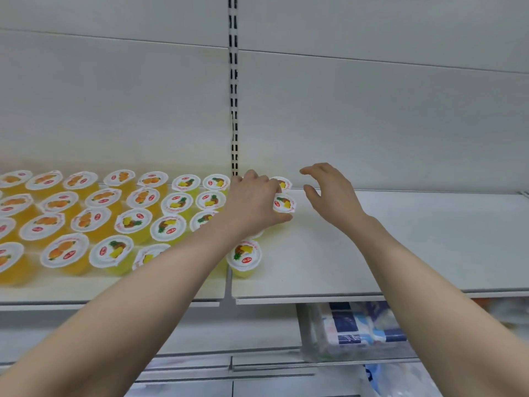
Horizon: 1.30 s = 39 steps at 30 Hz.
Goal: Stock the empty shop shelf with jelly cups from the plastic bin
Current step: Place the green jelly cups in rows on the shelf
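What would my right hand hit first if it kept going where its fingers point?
Probably the pineapple jelly cup the left hand grips, just beyond the fingers of the right hand, though depth is unclear.

The shelf (400, 239) is smooth and matt white, painted metal by its look. The back panel (372, 110) has the same flat, dull white finish. The upright (234, 81) looks like cream-painted metal punched with dark slots. The cups (169, 227) are clear, glossy plastic showing yellow and orange jelly. Their lids (68, 250) are thin white printed film with a slight sheen, a little wrinkled at the rims. A pack (355, 330) is wrapped in shiny, crinkled plastic film.
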Available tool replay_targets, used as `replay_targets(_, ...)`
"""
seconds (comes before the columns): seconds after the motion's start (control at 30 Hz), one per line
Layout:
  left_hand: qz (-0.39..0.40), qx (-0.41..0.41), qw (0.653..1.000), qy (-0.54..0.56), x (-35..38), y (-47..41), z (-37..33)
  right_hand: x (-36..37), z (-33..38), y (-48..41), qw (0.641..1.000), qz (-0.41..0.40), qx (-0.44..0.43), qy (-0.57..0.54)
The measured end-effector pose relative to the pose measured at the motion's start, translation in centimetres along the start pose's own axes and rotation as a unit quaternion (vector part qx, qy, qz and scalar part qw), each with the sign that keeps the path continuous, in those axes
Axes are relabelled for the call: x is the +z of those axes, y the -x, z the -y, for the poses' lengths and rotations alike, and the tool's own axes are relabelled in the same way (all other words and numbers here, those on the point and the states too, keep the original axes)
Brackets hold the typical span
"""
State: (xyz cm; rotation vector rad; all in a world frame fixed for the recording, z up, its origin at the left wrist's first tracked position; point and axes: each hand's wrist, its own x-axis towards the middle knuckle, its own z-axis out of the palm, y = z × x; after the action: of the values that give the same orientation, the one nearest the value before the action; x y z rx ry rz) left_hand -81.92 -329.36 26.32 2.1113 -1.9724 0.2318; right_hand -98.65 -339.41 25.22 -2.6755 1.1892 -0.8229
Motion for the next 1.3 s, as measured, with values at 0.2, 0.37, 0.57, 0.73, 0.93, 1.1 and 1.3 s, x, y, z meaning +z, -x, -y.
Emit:
replay_targets(0.2, 0.011, -0.015, 1.0, 0.008, 0.4, 0.2, -0.4, -0.1, -0.3, -0.1, 1.0, -0.011, -0.004, 0.004)
replay_targets(0.37, 0.019, -0.019, 1.0, -0.006, -0.1, 0.2, -0.5, -0.4, 0.1, -0.4, 1.0, -0.008, -0.008, 0.004)
replay_targets(0.57, 0.018, -0.028, 0.999, -0.006, -0.7, 0.6, -0.5, -1.4, 1.0, -0.7, 1.0, -0.014, -0.024, 0.006)
replay_targets(0.73, -0.012, -0.044, 0.998, 0.032, -1.9, 1.3, 0.2, -2.1, 2.0, -0.8, 0.998, -0.01, -0.049, 0.029)
replay_targets(0.93, -0.072, -0.059, 0.995, 0.027, -4.4, 3.7, 3.0, -2.0, 4.7, -1.1, 0.989, -0.005, -0.128, 0.078)
replay_targets(1.1, -0.108, -0.074, 0.991, -0.007, -7.0, 7.5, 6.5, -1.2, 9.0, -1.5, 0.973, 0.006, -0.204, 0.105)
replay_targets(1.3, -0.141, -0.109, 0.982, -0.056, -10.2, 14.5, 11.5, 0.1, 17.3, -1.1, 0.959, 0.012, -0.271, 0.08)
